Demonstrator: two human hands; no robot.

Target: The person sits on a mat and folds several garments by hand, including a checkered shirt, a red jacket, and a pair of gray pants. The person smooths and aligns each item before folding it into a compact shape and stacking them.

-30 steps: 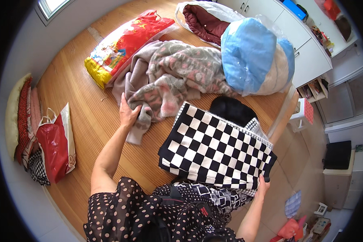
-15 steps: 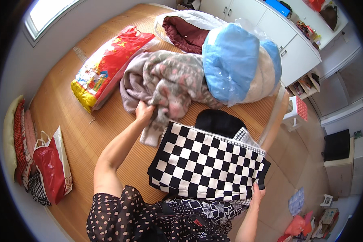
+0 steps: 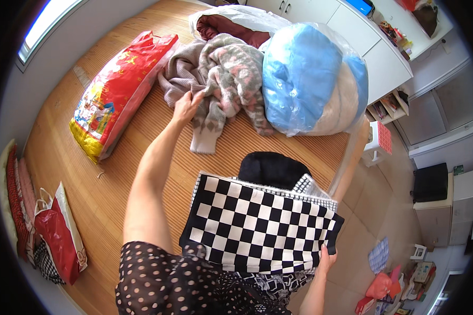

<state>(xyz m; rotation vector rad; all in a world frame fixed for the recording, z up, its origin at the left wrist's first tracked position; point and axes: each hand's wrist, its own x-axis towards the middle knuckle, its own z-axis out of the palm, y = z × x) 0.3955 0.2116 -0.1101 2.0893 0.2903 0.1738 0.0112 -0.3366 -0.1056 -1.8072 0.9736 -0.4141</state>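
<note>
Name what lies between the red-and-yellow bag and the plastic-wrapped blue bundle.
In the head view, a ribbed mauve garment and a crumpled grey-and-pink patterned garment lie between them.

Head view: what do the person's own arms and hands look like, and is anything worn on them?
The left sleeve is short, sheer and black with pale polka dots. The left forearm and right forearm are uncovered where visible; I can't make out a right sleeve. The left hand and right hand are ungloved.
</note>
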